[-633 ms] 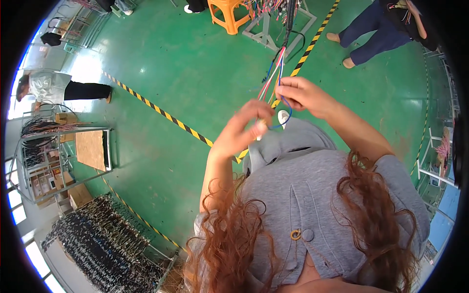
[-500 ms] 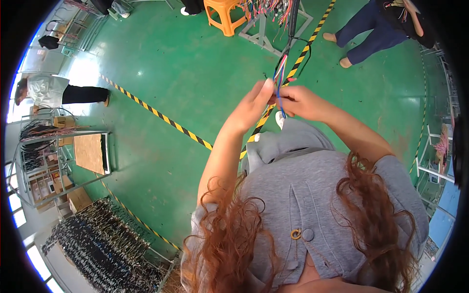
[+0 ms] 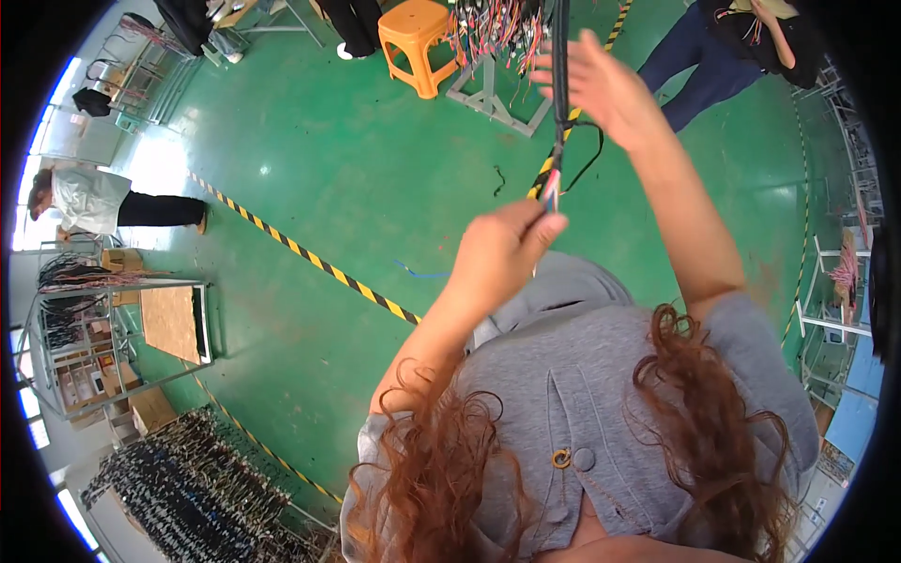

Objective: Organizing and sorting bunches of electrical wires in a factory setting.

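A black-wrapped wire harness point(image 3: 560, 70) runs down from the top of the view, and its loose coloured wires point(image 3: 552, 188) come out at the lower end. My left hand point(image 3: 507, 249) is closed around these wires, thumb along the top, in front of my waist. A blue wire point(image 3: 427, 275) sticks out to the left of that hand. Farther up, my right hand point(image 3: 605, 94) is open with fingers apart, beside the black harness. Its fingertips reach past the harness on the left; whether they touch it I cannot tell. A thin black branch point(image 3: 593, 150) loops off the harness.
An orange stool point(image 3: 410, 47) and a metal stand point(image 3: 497, 108) with hanging wires are ahead. One person point(image 3: 694, 56) stands at upper right, another point(image 3: 103, 197) at far left. A rack of cables point(image 3: 202, 479) sits at lower left. Striped tape point(image 3: 310, 253) crosses the green floor.
My right hand has left the wire ends and moved up and away along the harness, opening. My left hand has come lower and nearer, gripping the wires.
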A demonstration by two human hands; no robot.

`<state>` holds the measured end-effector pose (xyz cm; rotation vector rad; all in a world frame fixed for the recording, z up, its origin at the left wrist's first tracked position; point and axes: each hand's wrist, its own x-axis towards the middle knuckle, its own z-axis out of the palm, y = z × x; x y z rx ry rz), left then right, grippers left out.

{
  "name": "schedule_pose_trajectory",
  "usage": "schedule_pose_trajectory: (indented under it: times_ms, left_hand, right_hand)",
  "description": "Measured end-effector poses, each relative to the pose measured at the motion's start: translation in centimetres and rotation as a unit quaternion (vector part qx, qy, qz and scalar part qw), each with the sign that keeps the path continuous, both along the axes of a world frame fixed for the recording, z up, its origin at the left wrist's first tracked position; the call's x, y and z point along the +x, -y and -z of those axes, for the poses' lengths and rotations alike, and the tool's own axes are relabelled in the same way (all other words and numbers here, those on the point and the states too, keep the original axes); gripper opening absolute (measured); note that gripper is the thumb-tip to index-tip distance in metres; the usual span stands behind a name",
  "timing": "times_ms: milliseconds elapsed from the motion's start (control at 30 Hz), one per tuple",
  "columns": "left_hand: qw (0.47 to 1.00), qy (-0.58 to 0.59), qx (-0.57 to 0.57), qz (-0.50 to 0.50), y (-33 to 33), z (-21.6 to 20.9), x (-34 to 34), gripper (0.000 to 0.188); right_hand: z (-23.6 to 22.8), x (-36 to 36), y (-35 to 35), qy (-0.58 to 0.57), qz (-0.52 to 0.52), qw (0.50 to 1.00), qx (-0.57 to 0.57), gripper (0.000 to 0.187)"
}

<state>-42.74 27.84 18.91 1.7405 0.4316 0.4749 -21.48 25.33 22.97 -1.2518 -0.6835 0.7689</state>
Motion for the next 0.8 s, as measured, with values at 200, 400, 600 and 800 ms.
schedule_pose_trajectory:
  times_ms: [200,400,600,800]
  left_hand:
    - [0.867,0.068,0.487,-0.086,-1.1,-5.6,-0.8,0.018]
    - [0.902,0.229,0.315,0.189,-2.1,-5.3,4.4,0.023]
    - [0.859,0.346,0.315,0.209,1.1,-7.6,0.3,0.025]
    - [0.857,0.399,0.291,0.148,0.5,-9.3,-3.9,0.025]
  right_hand:
    - [-0.6,-0.7,-5.3,-0.397,-0.244,0.868,0.17,0.034]
    - [-3.8,2.4,-11.1,-0.333,-0.124,0.934,0.041,0.035]
    - [-14.4,12.4,-15.9,-0.168,0.041,0.985,-0.024,0.029]
    - [-23.3,11.9,-19.6,-0.031,0.085,0.994,0.063,0.029]
